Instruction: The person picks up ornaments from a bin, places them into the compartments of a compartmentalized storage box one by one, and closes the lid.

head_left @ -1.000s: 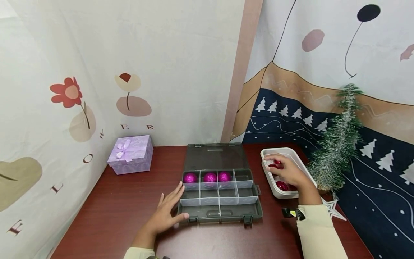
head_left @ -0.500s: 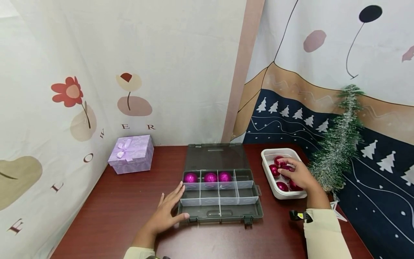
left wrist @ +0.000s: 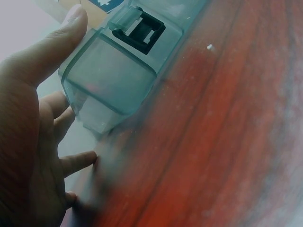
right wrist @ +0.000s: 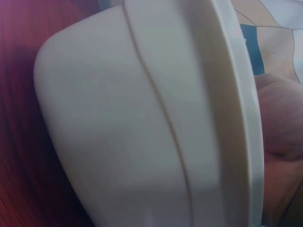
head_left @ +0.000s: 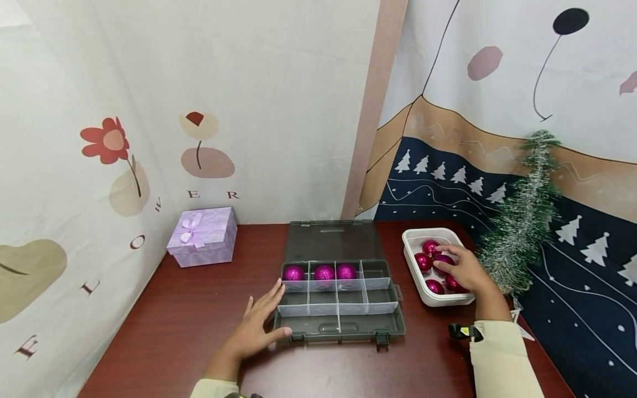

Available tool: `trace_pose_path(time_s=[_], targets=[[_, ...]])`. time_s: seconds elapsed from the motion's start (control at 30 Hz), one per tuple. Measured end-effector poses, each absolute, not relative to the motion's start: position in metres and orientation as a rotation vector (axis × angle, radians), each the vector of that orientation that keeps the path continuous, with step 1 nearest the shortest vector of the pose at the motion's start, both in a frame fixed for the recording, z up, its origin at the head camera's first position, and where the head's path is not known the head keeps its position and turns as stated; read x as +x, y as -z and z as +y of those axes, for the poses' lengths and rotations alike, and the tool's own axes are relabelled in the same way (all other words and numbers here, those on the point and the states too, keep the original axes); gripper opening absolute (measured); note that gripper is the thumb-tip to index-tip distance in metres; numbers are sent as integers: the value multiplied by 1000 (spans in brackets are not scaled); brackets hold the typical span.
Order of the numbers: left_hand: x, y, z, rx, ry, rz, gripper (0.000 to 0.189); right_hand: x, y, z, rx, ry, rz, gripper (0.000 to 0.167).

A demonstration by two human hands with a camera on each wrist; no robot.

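Note:
A dark see-through compartment box (head_left: 343,335) lies with its lid back on the table, and three glittery purple balls (head_left: 324,272) sit in its back row. My left hand (head_left: 256,326) rests at its left side, fingers spread, thumb near the front corner; the left wrist view shows the thumb by the box's latch (left wrist: 142,33). In the white tray (head_left: 415,282), my right hand (head_left: 468,271) has thumb and fingers about a purple ball (head_left: 443,264), partly hidden by them. Several shiny red-pink balls (head_left: 434,287) lie around it. The tray's wall fills the right wrist view.
A lilac gift box (head_left: 203,237) with a bow stands at the back left. Right of the tray leans a frosted tinsel tree (head_left: 522,226), with a white star (head_left: 521,326) below it. Printed cloth walls (head_left: 278,110) close off the back and sides.
My right hand has drawn back from the tray's far left part toward its right side, onto the purple ball, uncovering more balls. My left hand and the compartment box have stayed put.

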State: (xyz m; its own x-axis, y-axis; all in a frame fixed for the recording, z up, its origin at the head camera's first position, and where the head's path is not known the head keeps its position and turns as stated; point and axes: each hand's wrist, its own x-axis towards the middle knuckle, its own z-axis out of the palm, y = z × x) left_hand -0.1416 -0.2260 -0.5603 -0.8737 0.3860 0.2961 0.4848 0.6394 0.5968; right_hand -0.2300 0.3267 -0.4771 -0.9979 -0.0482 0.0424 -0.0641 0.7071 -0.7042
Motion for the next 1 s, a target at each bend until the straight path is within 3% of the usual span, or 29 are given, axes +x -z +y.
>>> trace_pose_path(time_s=[1.0], targets=[[-141, 560, -226, -727, 1045, -2719, 102, -237, 480, 327, 20, -1039, -2975, 48]])
